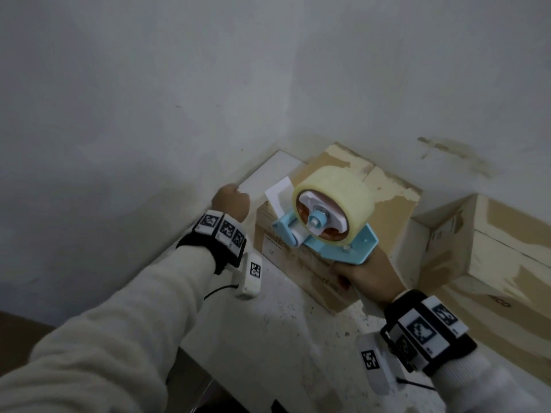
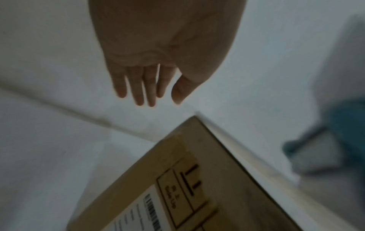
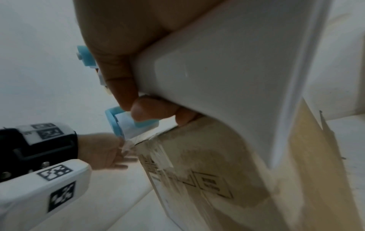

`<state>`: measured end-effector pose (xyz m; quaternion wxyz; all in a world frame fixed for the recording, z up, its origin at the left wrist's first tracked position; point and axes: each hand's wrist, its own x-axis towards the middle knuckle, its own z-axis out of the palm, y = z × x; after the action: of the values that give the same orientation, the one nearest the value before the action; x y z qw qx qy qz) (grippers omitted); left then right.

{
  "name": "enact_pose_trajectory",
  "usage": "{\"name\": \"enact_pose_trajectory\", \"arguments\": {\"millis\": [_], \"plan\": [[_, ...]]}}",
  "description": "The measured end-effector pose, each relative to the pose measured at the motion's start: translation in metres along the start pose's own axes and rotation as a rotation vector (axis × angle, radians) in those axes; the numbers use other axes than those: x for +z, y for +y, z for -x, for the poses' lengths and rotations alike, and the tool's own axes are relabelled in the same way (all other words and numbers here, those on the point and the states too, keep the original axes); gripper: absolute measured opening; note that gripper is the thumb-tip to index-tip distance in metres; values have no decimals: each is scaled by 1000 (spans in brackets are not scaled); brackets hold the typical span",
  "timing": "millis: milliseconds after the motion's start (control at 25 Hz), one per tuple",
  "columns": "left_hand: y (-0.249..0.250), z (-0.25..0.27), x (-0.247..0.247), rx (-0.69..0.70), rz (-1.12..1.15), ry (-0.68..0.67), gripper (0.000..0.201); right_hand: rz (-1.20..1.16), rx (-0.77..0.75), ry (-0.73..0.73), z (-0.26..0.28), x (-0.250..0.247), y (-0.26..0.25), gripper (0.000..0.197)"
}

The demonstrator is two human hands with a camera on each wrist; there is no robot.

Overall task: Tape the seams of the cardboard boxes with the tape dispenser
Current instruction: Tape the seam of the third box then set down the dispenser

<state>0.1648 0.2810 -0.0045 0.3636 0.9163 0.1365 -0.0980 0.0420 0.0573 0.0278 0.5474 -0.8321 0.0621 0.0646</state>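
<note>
Right hand (image 3: 126, 65) has its fingers wrapped round the dispenser (image 1: 325, 225) handle, right over the box (image 1: 343, 234). Left hand (image 2: 158, 59) hangs just beside the box's far corner, fingers straight, holding nothing.

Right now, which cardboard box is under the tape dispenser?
The middle box in the wall corner; the tape dispenser is over it. The other box stands apart, right.

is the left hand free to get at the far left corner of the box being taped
Probably yes. The left hand is open, holds nothing and hovers just past the cardboard box corner, nothing between them. The right hand holds the tape dispenser nearer the middle.
</note>
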Motion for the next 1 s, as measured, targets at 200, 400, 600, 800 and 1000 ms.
{"name": "enact_pose_trajectory", "arguments": {"millis": [200,400,600,800,1000], "plan": [[15,19,17,372,-340,-261,41,37,-19,-7,1,-1,1,10],[3,20,28,363,-645,-214,60,120,-30,-54,-1,-6,1,9],[6,27,32,312,-656,-169,62,201,-10,-110,15,-31,1,12],[4,22,34,273,-576,-138,61,243,117,-71,66,-89,29,23],[15,32,32,224,-620,-120,61,306,95,-22,95,-112,51,35]]}}
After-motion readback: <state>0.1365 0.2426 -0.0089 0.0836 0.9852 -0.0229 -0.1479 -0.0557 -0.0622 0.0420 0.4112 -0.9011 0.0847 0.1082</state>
